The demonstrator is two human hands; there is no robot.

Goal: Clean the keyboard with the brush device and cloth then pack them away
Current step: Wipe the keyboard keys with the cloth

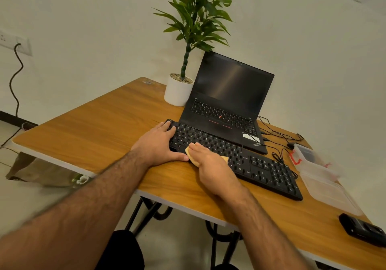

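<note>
Two bare forearms reached in from the near edge, nearest the camera. Left hand (158,144) lay flat, fingers straight and spread, on the left end of the black keyboard (261,165), thumb stretched along its front edge on the wooden surface (100,127). Right hand (211,163) lay palm-down with fingers straight and together, pressing a yellowish cloth (191,154) onto the keys near the keyboard's front left; cloth showed at the fingertips and again at the hand's right side. The two hands sat just beside each other, left thumb tip touching the cloth or nearly so; could not tell which. Keyboard ran diagonally across the surface, directly in front of an open black laptop (227,100), screen dark. White pot with a green plant (179,90) stood just left of the laptop. Clear plastic box (325,177) with a red clip lay open to the right of the keyboard, black cables (277,136) trailing behind it. A black oblong device (363,230) lay near the right front edge, well apart from the hands; somewhat blurred, its kind unclear.
</note>
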